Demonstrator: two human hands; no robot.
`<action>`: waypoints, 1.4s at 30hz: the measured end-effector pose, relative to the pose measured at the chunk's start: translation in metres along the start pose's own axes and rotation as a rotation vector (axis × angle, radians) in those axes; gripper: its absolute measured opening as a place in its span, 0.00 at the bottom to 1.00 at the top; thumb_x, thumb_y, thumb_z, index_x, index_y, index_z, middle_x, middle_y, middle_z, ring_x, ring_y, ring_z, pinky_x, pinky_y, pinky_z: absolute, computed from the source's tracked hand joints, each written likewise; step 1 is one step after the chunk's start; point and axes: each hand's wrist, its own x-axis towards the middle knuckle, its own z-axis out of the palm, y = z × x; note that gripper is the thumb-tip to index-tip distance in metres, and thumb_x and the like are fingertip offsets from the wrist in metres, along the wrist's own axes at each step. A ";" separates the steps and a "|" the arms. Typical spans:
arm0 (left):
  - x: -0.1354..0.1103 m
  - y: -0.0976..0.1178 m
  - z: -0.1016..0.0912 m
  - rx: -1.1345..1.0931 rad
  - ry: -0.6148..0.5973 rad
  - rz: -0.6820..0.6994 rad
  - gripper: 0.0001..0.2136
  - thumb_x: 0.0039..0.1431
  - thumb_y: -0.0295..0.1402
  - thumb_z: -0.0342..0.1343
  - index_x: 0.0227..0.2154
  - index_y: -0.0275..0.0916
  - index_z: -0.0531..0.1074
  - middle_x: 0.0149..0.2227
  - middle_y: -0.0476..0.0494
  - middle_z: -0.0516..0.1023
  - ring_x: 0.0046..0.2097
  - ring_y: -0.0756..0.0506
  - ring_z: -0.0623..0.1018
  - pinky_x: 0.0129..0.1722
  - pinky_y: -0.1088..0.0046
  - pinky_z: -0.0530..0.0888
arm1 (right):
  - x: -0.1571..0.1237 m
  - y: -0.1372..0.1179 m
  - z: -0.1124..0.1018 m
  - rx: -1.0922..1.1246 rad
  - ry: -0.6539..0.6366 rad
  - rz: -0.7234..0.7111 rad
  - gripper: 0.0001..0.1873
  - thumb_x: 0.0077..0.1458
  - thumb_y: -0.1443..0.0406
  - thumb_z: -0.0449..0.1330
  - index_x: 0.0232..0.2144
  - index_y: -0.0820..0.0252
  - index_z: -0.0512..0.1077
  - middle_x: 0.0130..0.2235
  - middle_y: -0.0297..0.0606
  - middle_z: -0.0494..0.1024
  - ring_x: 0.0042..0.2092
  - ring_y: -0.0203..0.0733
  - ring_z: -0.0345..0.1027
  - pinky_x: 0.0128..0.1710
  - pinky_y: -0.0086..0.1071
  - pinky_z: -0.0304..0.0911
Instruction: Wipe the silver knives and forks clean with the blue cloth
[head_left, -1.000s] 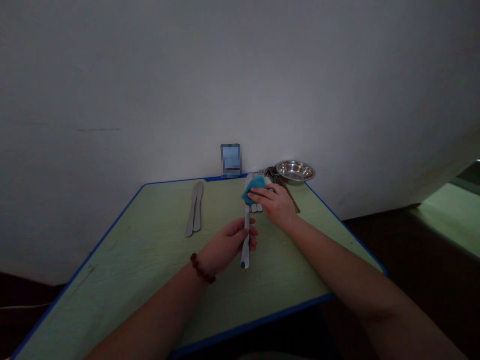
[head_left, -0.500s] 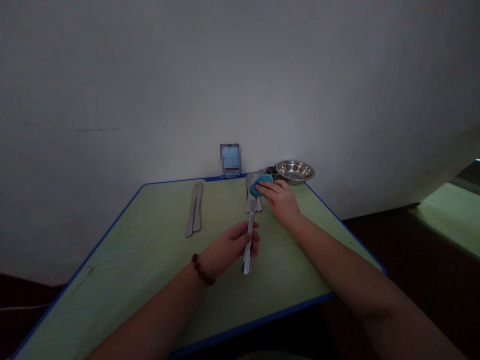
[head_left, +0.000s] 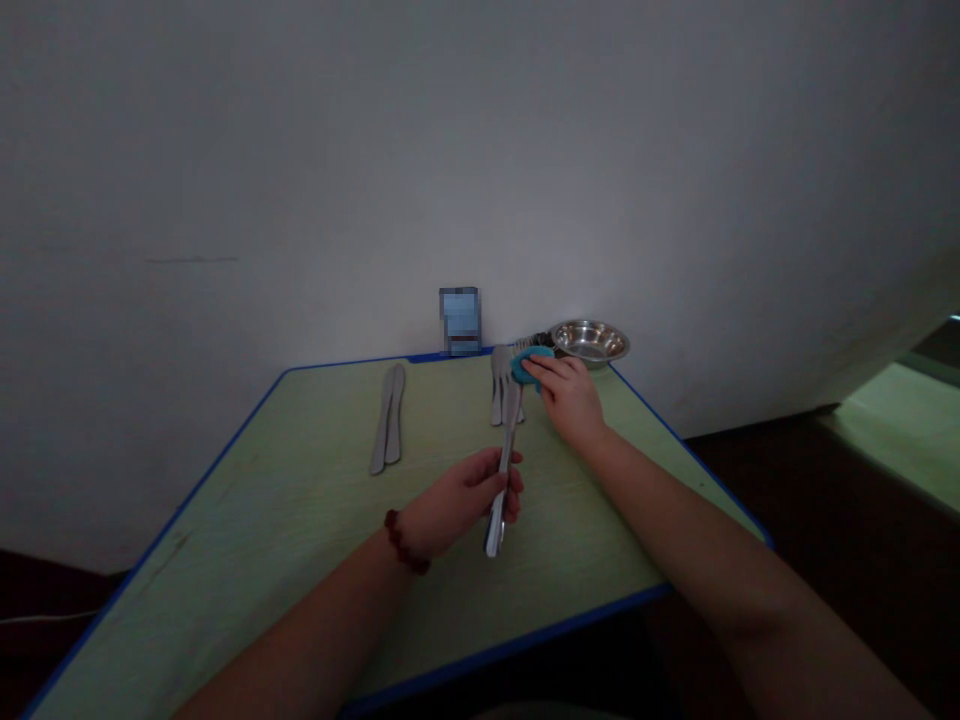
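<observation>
- The person's bare left hand (head_left: 469,492) is closed around the handle of a long, slim, shiny silver metal utensil (head_left: 510,420), with the thumb laid across the top and the fingertips showing on the right side.
- The utensil runs away from the person, leaning slightly to the right; its near end sticks out below the left hand, toward the person, and its far end reaches the right hand.
- The person's bare right hand (head_left: 574,400) pinches a soft, bright blue pad (head_left: 517,367) with its fingers stretched out over it, pressing it at the far end of the utensil, ahead of the left hand.
- The pad covers that far end, so its shape cannot be told.
- Just beyond the utensil, and partly hidden by it, a cluster of flat grey metal cutlery (head_left: 497,390) lies on the pale green rectangular table with blue edging (head_left: 450,400).
- Two long flat grey metal knives (head_left: 388,420) lie side by side, touching, on the table to the left, well apart from both hands.
- A round, shallow, shiny steel bowl (head_left: 591,342) sits at the far right corner, beyond the right hand.
- A dark red beaded bracelet (head_left: 405,545) circles the left wrist.
</observation>
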 end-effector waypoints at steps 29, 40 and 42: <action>-0.002 0.001 0.000 0.055 -0.013 -0.014 0.10 0.51 0.30 0.47 0.38 0.36 0.61 0.28 0.50 0.66 0.25 0.54 0.68 0.26 0.74 0.65 | 0.000 -0.004 0.009 0.369 0.169 0.242 0.21 0.47 0.68 0.51 0.47 0.57 0.63 0.45 0.37 0.70 0.46 0.39 0.63 0.47 0.36 0.58; -0.002 0.000 -0.001 0.064 -0.020 -0.013 0.12 0.52 0.30 0.46 0.40 0.35 0.60 0.29 0.50 0.66 0.25 0.54 0.69 0.25 0.75 0.65 | 0.001 -0.010 0.009 0.536 0.155 0.389 0.22 0.47 0.66 0.52 0.47 0.58 0.62 0.46 0.38 0.70 0.47 0.40 0.63 0.48 0.37 0.58; -0.001 0.000 -0.001 0.067 -0.009 -0.011 0.12 0.52 0.31 0.46 0.40 0.35 0.59 0.28 0.50 0.66 0.25 0.54 0.69 0.25 0.75 0.65 | 0.001 -0.011 0.008 0.562 0.143 0.405 0.22 0.46 0.65 0.52 0.47 0.57 0.62 0.46 0.37 0.70 0.47 0.40 0.63 0.48 0.37 0.58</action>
